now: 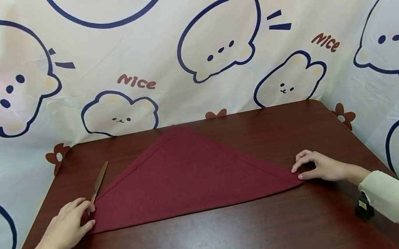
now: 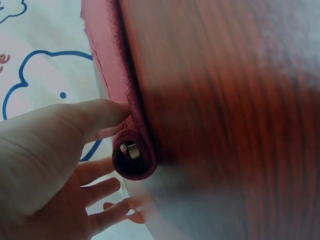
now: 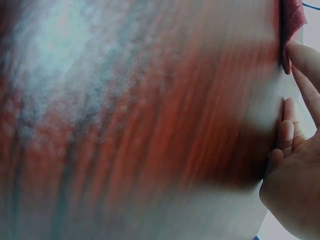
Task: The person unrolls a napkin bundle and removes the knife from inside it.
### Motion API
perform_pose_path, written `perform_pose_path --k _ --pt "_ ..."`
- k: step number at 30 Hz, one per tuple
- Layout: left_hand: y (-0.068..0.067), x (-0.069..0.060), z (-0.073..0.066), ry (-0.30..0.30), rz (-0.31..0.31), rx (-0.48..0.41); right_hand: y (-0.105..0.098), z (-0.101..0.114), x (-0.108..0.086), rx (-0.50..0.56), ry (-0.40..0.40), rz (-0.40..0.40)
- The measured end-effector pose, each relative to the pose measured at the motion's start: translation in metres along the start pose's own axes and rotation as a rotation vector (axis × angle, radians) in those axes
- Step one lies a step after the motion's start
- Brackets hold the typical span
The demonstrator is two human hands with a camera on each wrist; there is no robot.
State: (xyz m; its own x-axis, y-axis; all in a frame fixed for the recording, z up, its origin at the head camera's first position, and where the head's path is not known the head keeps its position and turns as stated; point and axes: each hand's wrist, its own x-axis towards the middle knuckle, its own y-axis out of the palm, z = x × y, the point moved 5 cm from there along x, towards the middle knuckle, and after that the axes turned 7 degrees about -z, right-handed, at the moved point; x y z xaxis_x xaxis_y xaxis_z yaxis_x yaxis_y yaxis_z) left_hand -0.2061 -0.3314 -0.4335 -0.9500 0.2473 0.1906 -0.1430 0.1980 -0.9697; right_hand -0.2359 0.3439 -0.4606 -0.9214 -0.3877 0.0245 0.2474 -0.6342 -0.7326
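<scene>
Dark wood-grain table [image 1: 224,242]. On it, a maroon cloth napkin [image 1: 192,172] lies as a triangle, long edge nearest the person. Left hand [image 1: 66,224]: partly curled, gripping the napkin's looped left end. Right hand [image 1: 322,166]: thumb and forefinger pinch the right corner. Gold-coloured knife [image 1: 101,177] slants beside the napkin, near end at left fingers.

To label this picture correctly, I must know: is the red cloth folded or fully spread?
Folded. The red cloth forms a triangle, and the left wrist view shows its near edge bending round in a loop.
</scene>
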Motion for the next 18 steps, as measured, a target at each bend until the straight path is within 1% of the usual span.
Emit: perform_pose_path --k 9,14,18 --pt "-0.0023 0.0019 0.0004 0.009 -0.004 0.014 0.0003 -0.0028 0.0006 -0.011 0.007 -0.001" --pt "-0.0043 0.0028 -0.0001 0.015 -0.006 0.021 0.0007 -0.0017 0.0005 -0.001 -0.002 -0.005" --pt "-0.0051 0.0035 -0.0001 0.021 -0.015 0.029 0.0012 0.0009 0.0003 0.001 -0.028 -0.017"
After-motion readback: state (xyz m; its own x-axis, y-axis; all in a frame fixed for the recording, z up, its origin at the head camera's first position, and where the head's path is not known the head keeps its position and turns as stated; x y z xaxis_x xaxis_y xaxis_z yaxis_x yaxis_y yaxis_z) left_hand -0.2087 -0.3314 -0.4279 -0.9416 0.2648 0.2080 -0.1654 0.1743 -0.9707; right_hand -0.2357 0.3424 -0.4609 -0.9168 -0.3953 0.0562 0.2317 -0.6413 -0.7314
